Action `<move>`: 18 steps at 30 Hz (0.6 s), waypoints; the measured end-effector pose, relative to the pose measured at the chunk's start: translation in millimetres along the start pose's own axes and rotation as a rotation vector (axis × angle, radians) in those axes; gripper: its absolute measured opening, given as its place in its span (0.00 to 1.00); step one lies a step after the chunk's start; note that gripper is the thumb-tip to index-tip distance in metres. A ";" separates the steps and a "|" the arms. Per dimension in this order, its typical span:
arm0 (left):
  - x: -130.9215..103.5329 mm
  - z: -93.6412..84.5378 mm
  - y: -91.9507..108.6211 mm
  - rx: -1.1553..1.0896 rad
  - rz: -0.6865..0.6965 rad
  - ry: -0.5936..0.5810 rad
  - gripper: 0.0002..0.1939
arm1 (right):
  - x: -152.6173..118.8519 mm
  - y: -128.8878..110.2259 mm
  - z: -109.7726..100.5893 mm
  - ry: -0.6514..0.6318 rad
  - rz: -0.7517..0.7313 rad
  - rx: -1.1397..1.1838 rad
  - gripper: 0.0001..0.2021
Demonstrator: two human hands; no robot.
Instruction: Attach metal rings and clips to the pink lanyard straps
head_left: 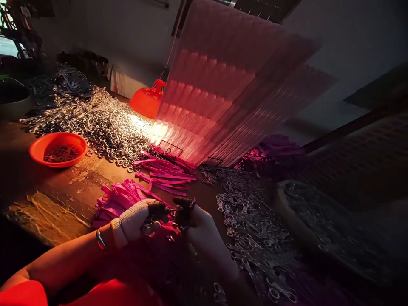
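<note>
My left hand (137, 221) wears a pale glove with blackened fingertips and a bracelet at the wrist. Its fingers are curled around a few small metal rings (152, 227). Close against it, my right hand (200, 229) has its dark fingertips pinched together; what they hold is too dark to make out. Between the hands show bits of pink strap and metal. Just behind my left hand lies a bundle of pink straps (117, 199), with more loose pink straps (168, 174) farther back. Metal clasps (251, 212) are spread to the right of my right hand.
A large heap of metal rings (108, 127) lies under a red lamp (146, 102). An orange bowl (33, 154) holds some metal pieces. Pinkish translucent sheeting (210, 93) hangs behind the straps. A dim basin (282, 195) of metal parts stands at right; yellowish matting (47, 216) lies at left.
</note>
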State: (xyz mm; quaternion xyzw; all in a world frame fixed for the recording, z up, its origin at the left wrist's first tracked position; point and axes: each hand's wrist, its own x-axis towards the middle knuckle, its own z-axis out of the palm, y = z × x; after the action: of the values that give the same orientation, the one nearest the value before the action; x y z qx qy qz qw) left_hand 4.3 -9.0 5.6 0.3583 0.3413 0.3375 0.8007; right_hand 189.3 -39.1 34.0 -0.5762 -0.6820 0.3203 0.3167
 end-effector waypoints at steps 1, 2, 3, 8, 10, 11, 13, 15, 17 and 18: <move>2.5 0.7 -2.8 0.033 -0.003 -0.008 0.12 | -1.2 0.4 0.2 0.002 0.020 0.004 0.28; 3.5 2.5 -4.4 0.081 0.014 -0.022 0.13 | -2.8 0.4 0.6 0.001 0.031 0.012 0.28; 3.3 4.9 -4.4 0.138 0.042 -0.039 0.14 | -4.5 -0.1 1.3 0.000 0.035 0.019 0.27; 0.1 14.6 10.0 0.441 0.140 -0.040 0.16 | -10.3 -5.2 8.2 0.064 -0.068 -0.171 0.14; 3.6 15.6 16.5 0.442 0.108 -0.059 0.14 | -9.2 -6.2 11.3 0.153 -0.112 -0.304 0.09; 6.4 16.5 19.1 0.403 0.067 -0.062 0.13 | -8.0 -6.0 12.4 0.207 -0.135 -0.359 0.08; 13.0 20.6 23.3 0.283 -0.028 -0.044 0.12 | -5.1 -4.4 12.8 0.318 -0.202 -0.457 0.05; 20.9 28.5 26.7 0.191 -0.087 -0.030 0.14 | -2.1 -0.5 10.4 0.390 -0.257 -0.528 0.04; 31.6 38.1 29.9 0.166 -0.084 -0.041 0.17 | 0.4 6.5 4.4 0.396 -0.215 -0.511 0.03; 39.2 42.3 31.4 0.175 -0.071 -0.049 0.17 | 1.4 11.8 0.0 0.361 -0.159 -0.452 0.05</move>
State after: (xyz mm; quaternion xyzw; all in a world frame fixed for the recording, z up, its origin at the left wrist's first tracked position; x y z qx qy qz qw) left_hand 49.5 23.4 40.5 0.4226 0.3623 0.2692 0.7859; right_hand 196.0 -36.2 24.6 -0.6245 -0.7116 0.0268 0.3209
